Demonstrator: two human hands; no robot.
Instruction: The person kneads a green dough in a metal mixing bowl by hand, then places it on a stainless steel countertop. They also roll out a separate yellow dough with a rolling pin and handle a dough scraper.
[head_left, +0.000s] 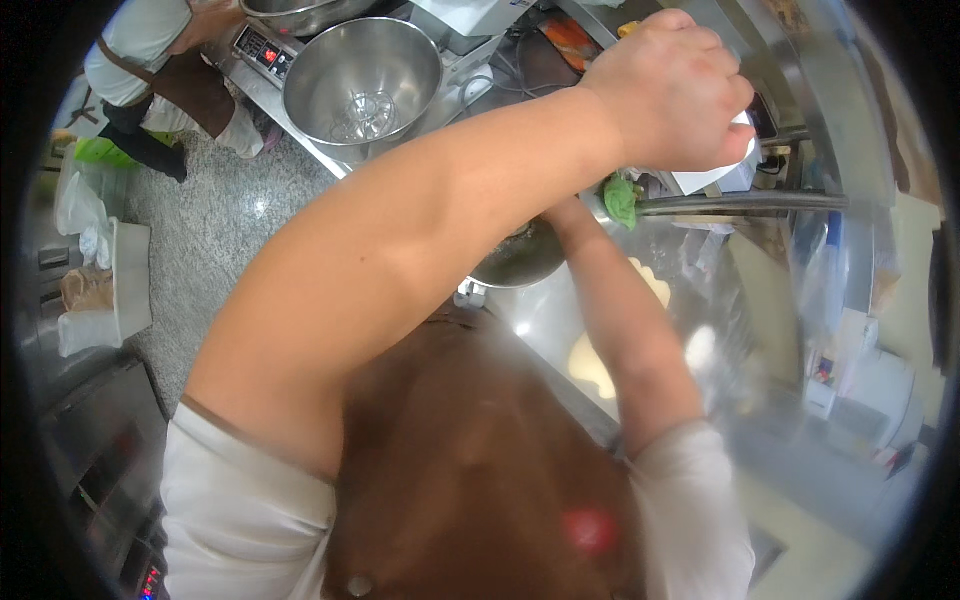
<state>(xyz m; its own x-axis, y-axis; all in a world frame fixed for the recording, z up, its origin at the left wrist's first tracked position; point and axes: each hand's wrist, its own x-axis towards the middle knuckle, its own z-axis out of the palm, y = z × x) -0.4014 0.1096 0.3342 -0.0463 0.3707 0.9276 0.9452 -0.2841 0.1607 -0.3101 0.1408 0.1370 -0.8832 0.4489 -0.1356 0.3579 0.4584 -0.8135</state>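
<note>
My left forearm reaches across the view. My left hand (671, 90) is curled into a fist at the upper right, over the back of the worktop; the inside of its fingers is hidden. Behind that forearm, my right hand is out of sight, its wrist beside the rim of a round metal bowl or pan (523, 266). A green leaf (621, 201) lies just below my left hand. Pale dough-like pieces (592, 367) rest on the metal worktop (525, 311), partly behind my right forearm. Whether either hand holds anything is hidden.
A large steel mixing bowl (364, 82) with a wire whisk attachment (366, 116) stands beside a digital scale (266, 54). A person (180, 75) is at the upper left. White bin (133, 281) stands at left. A metal rail (742, 203) crosses at right.
</note>
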